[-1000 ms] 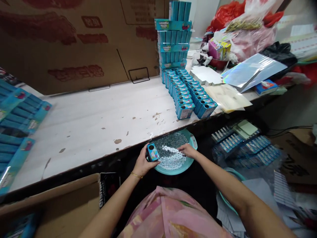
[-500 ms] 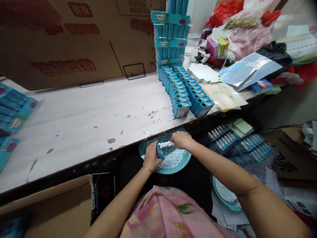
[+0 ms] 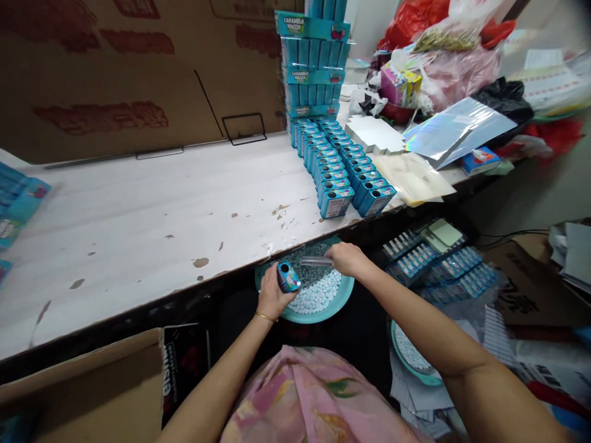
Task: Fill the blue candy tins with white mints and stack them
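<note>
My left hand [image 3: 271, 295] is closed around a small blue box [image 3: 289, 277], the grip only as wide as the box itself: fingers along its left side, thumb reaching across below its near edge. I hold it slightly tilted, so its top, with the dark round hole, faces up toward me. The box is over the left part of a teal basin [image 3: 318, 317], above the white pellets [image 3: 318, 296] that lie in it. My right hand [image 3: 347, 258] is curled narrow around the end of a clear scoop [image 3: 316, 261], the fingers folded in; how the thumb sits I cannot tell. The scoop juts from my fist to the left, lying nearly level over the far part of the basin, its tip near the box but apart from it. A thin bracelet [image 3: 266, 317] circles my left wrist. The basin sits below the front edge of the white table [image 3: 152, 209], partly under it. On the table, beyond my right hand, more blue boxes [image 3: 335, 202] stand upright in two rows, holes up, leading back to a tall stack [image 3: 314, 55] of packed ones. Beside my right forearm, lower down, sits a second basin [image 3: 429, 379] with pellets.
</note>
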Motion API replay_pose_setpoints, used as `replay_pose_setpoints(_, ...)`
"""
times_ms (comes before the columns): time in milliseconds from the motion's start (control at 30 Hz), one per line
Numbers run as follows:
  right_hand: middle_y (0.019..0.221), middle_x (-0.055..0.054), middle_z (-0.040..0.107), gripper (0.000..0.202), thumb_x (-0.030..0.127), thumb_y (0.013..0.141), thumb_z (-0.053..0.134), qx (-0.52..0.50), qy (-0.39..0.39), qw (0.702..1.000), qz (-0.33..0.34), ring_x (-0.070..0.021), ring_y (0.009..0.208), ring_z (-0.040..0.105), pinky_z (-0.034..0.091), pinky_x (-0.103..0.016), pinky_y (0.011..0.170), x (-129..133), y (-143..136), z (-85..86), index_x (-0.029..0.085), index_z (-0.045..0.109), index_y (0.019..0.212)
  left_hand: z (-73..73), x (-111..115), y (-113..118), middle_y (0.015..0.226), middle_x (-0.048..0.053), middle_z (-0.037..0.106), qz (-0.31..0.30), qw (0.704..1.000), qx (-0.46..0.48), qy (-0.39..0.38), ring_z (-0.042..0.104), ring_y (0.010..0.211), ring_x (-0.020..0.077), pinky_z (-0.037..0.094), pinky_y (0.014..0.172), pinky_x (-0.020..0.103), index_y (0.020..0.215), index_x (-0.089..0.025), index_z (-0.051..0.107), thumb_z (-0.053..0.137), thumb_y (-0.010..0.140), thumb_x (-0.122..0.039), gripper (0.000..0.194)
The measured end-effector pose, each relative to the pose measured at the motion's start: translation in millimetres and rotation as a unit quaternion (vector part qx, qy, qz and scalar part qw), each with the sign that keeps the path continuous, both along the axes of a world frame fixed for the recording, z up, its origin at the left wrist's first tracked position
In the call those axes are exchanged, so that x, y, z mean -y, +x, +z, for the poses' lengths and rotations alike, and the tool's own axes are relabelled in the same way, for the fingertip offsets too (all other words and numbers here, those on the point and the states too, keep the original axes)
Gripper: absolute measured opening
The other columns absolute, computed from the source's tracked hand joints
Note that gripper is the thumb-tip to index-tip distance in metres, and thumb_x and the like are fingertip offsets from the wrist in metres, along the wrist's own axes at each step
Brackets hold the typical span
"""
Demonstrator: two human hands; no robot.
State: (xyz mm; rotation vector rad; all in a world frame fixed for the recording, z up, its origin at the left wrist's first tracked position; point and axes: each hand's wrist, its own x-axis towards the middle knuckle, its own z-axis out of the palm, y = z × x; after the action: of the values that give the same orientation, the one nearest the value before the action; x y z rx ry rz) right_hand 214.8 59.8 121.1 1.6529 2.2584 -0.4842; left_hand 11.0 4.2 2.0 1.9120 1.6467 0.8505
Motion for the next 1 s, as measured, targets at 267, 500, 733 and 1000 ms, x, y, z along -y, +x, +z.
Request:
replay_pose_setpoints(267,0.100,-0.017,0.059,0.034,0.006,0.079,0.032,-0.037,-0.037,0.998,-0.045,-0.0222,0.094,0.054,0.038,-0.029,0.076,28,-18,-126.5,0.010,0.061,0.095,9.3,9,-20,0.117,0.011,0.042,0.059,0.995,0.082,-0.015,0.041,0.112,0.0252,0.033,0.096,0.042,0.122,-0.018,0.028,0.068,0.055,-0.039,0.080)
replay_pose_setpoints(500,0.091,-0.002,0.065,0.025,0.010,0.073,0.047,-0.135,-0.107,0.985,0.005,-0.0162,0.088,0.056,0.038,-0.021,0.070,33,-26,-150.6,0.021,0.066,0.085,9.5,11,-22,0.118,0.011,0.043,0.064,0.992,0.107,-0.022,0.042,0.112,0.0240,0.032,0.097,0.040,0.122,-0.016,0.028,0.069,0.055,-0.039,0.082)
replay_pose_setpoints(733,0.085,-0.001,0.065,0.026,0.013,0.072,0.049,-0.205,-0.109,0.973,-0.010,-0.0129,0.080,0.056,0.038,-0.018,0.067,18,17,-116.2,0.016,0.066,0.091,8.0,12,-28,0.119,0.011,0.042,0.059,0.994,0.096,-0.007,0.041,0.112,0.0241,0.033,0.096,0.039,0.123,-0.017,0.027,0.068,0.056,-0.039,0.081)
replay_pose_setpoints(1000,0.087,-0.003,0.066,0.027,0.019,0.075,0.046,-0.178,-0.030,0.983,0.026,-0.0153,0.085,0.056,0.037,-0.020,0.070,1,12,-14.3,0.022,0.066,0.092,5.3,3,-2,0.116,0.013,0.045,0.006,1.000,-0.002,0.016,0.043,0.109,0.0283,0.036,0.093,0.043,0.123,-0.014,0.030,0.068,0.052,-0.034,0.083)
